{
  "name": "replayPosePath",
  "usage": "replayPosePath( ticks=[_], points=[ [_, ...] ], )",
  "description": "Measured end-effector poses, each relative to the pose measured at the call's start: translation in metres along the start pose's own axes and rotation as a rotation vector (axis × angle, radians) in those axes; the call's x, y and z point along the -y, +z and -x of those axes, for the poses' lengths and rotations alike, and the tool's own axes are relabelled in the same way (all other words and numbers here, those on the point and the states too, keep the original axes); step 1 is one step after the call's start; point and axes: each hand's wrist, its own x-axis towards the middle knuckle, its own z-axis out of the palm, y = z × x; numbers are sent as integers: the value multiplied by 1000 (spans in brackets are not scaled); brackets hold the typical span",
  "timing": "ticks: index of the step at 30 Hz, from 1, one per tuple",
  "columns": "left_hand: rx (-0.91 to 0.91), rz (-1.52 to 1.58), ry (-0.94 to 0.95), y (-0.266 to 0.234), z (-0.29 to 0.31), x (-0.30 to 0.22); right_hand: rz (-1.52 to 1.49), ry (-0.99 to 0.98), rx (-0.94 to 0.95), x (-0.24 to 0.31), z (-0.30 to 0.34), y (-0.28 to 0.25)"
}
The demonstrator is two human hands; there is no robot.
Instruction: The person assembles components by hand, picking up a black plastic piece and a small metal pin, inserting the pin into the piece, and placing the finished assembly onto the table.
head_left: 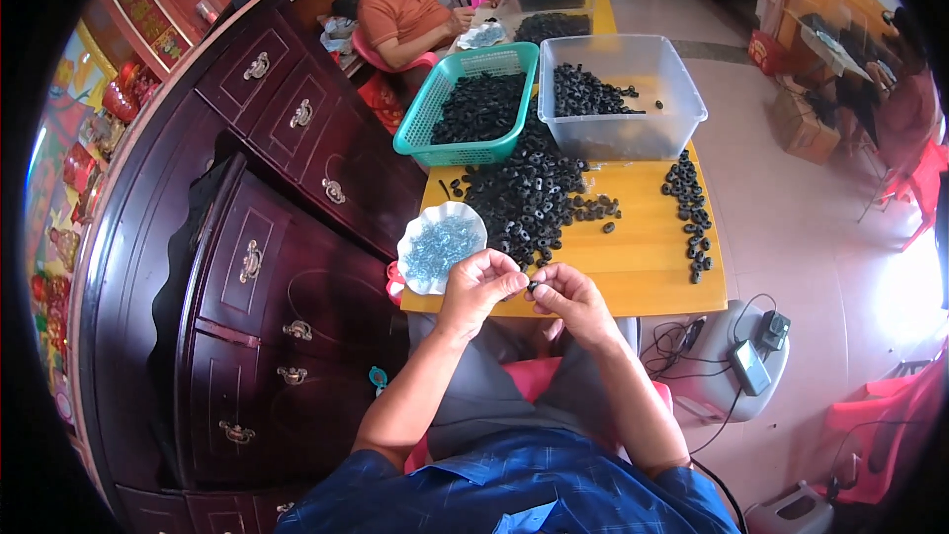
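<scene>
Close together at the table's front edge, both my hands meet over my lap. My right hand point(575, 305) pinches a small black ring-like piece point(534, 286) between thumb and fingers. Thumb and forefinger of my left hand point(478, 295) are pressed together beside that piece; whatever they hold is too small to make out. Just beyond the left hand stands a white scalloped dish point(407, 272) with many tiny clear bluish pieces point(442, 245). A heap of black oval pieces with holes point(524, 193) spreads over the yellow table point(633, 282) past my hands.
Behind the heap are a green basket point(403, 141) and a clear plastic bin point(682, 119), both holding black pieces. More black pieces point(689, 218) line the right edge. Dark drawers point(297, 267) stand left. A person point(410, 15) sits working at the far end. A grey stool point(707, 376) carries wired devices.
</scene>
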Motion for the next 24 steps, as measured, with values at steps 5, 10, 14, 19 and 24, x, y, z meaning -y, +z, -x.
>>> replayPosePath(
  ticks=[5, 10, 14, 19, 24],
  points=[
    [22, 48, -15, 8, 2, -1, 14, -61, 10, -12, -4, -2],
    [17, -15, 15, 8, 4, -1, 32, -23, 3, -6, -1, -1],
    [51, -142, 61, 3, 3, 2, 29, -6, -3, -1, 2, 3],
    [81, -11, 2, 2, 3, 5, 21, -48, 5, -11, -1, -2],
    [130, 112, -103, -4, 6, 5, -16, 4, 22, -2, 2, 2]
  ],
)
